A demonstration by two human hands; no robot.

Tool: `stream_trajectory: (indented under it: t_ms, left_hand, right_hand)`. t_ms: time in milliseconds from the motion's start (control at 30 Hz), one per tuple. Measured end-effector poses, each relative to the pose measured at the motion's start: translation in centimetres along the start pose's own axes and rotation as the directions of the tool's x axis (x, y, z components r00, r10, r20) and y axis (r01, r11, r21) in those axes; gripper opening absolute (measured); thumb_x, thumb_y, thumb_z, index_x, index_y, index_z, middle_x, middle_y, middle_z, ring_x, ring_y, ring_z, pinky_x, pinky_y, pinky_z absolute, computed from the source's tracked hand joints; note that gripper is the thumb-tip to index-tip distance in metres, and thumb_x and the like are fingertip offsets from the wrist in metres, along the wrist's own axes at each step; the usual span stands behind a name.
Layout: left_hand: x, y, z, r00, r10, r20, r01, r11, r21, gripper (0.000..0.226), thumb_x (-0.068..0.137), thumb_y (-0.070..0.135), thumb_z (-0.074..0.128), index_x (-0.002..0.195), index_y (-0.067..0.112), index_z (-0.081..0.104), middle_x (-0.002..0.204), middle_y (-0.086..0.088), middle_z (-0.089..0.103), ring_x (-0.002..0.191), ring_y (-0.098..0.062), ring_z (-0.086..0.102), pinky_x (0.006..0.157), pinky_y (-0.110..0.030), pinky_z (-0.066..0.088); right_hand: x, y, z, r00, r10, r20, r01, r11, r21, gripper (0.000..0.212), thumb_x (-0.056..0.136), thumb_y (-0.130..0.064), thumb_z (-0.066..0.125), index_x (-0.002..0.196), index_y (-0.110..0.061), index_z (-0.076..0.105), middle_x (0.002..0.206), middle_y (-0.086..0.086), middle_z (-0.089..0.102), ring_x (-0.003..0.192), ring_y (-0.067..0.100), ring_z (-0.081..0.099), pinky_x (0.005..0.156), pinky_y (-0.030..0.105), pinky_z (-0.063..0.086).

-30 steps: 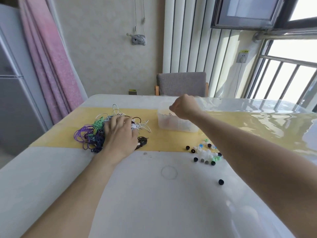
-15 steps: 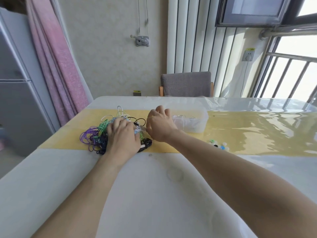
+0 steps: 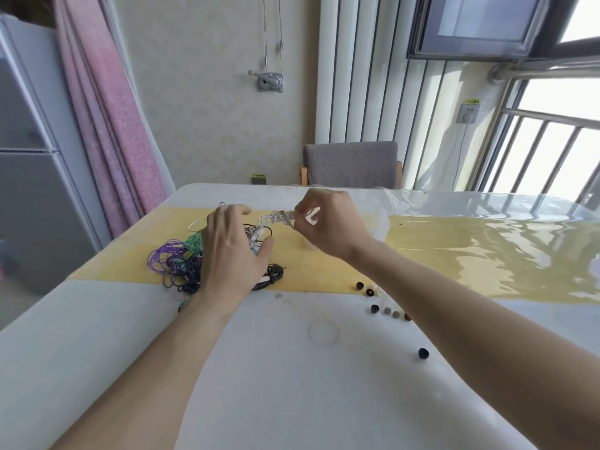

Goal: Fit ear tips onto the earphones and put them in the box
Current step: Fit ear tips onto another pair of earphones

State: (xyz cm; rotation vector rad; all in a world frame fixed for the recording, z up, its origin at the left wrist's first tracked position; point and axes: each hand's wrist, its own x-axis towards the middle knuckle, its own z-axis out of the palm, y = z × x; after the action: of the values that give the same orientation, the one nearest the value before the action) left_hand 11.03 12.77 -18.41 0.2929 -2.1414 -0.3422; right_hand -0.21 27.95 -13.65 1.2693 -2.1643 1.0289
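Note:
A tangled pile of earphones (image 3: 175, 259) in purple, green, black and white lies on the yellow table strip. My left hand (image 3: 232, 251) rests flat on the pile with straight fingers. My right hand (image 3: 328, 222) pinches a bundled white earphone (image 3: 279, 217) and holds it lifted just above the pile, its cord trailing down to it. The clear plastic box (image 3: 373, 222) stands behind my right hand, mostly hidden by it. Loose ear tips (image 3: 383, 302), black, grey and white, lie scattered under my right forearm, and one black tip (image 3: 423, 353) sits apart nearer me.
The white table (image 3: 276, 368) has a glossy transparent cover. A grey chair (image 3: 352, 165) stands at the far edge. A pink curtain (image 3: 107, 125) and a grey cabinet (image 3: 32, 157) are at the left, a barred window (image 3: 548, 151) at the right.
My right hand went from the box to the pile, took hold of a white earphone and lifted it up and to the right. My left hand stayed on the pile.

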Motion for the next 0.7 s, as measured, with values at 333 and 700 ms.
stream_trajectory:
  t_ms: [333,700]
  left_hand:
    - [-0.4,1.1,-0.1,0.995,-0.002,0.095,0.028,0.961,-0.275,0.024,0.087,0.020,0.071,0.110,0.014,0.065,0.090,0.010,0.067,0.091,-0.017,0.061,0.083,-0.035,0.049]
    - [-2.9,6.5,-0.8,0.790,-0.057,0.610,0.572,0.427,-0.700,0.060,0.071,0.035,0.074,0.125,0.025,0.050,0.119,-0.008,0.063,0.103,-0.023,0.067,0.084,-0.041,0.056]
  right_hand:
    - [-2.0,-0.8,-2.8,0.903,0.418,0.098,-0.410,0.771,0.487,0.015,0.089,-0.003,0.063,0.076,-0.004,0.056,0.083,0.011,0.076,0.071,0.027,0.074,0.062,0.037,0.062]
    - [-6.9,-1.4,-6.3,0.738,0.484,0.470,-0.652,0.335,0.680,0.004,0.096,-0.003,0.055,0.092,-0.004,0.052,0.099,0.026,0.071,0.084,0.032,0.073,0.067,0.037,0.057]
